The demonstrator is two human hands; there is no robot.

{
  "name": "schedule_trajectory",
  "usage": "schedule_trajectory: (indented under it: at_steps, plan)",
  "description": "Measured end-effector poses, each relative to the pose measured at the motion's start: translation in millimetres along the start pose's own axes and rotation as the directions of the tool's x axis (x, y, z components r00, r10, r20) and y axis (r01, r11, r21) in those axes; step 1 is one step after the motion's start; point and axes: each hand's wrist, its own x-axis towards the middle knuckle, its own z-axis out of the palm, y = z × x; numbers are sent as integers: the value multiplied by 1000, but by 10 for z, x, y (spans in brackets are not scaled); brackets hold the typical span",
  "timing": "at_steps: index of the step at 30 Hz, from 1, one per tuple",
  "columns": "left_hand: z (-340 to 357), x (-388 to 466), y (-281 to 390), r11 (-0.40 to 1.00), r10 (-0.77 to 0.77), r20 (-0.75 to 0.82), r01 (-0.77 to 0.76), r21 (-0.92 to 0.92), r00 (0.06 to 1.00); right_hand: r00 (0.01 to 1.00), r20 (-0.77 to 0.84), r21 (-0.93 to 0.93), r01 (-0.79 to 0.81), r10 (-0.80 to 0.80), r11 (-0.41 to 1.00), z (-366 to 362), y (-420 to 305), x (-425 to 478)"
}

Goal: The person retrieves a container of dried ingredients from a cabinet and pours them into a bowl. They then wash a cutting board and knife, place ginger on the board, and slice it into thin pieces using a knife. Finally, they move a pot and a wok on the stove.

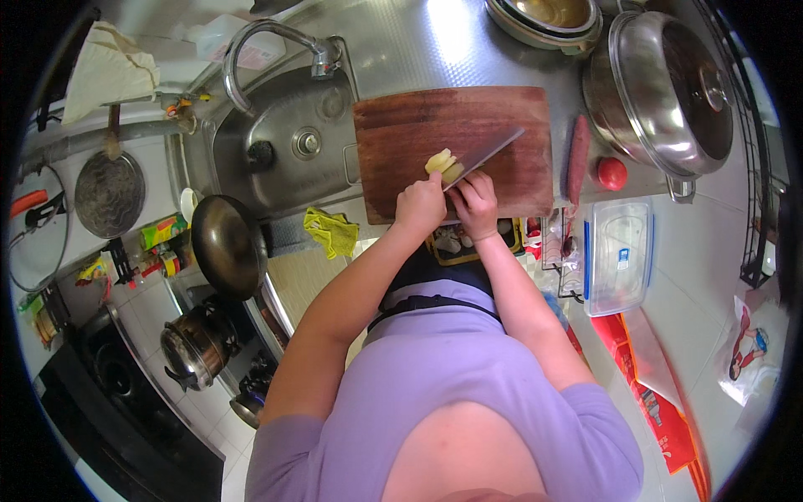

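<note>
A wooden cutting board (401,135) lies in front of me, beside the sink. My left hand (421,204) is closed in a fist around the handle end of a kitchen knife (492,150). The blade slants up and to the right across the board. Pale yellow slices of a peeled vegetable (441,161), possibly potato, rest against the blade's left side. My right hand (475,201) is on the other side of the blade, its fingers curled close to the metal. Whatever lies under those fingertips is hidden.
The steel sink (279,185) with its faucet (263,28) is at left. A long reddish root vegetable (578,160), a tomato (611,173) and a large lidded pot (652,94) stand at right. Stacked bowls (539,37) sit behind. A yellow-rimmed bin (453,256) is below the board.
</note>
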Motion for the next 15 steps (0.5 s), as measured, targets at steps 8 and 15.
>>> schedule_trajectory:
  at_steps: [8,15]
  plan:
    - [-78,-5,-109,995,-10,-2,10,-103,1000,999,5,-169,-35,36,985,-48,-74,32]
    - [-160,-216,-155,997,-67,54,69,-38,996,994,109,-258,-2,32,966,-87,-58,63]
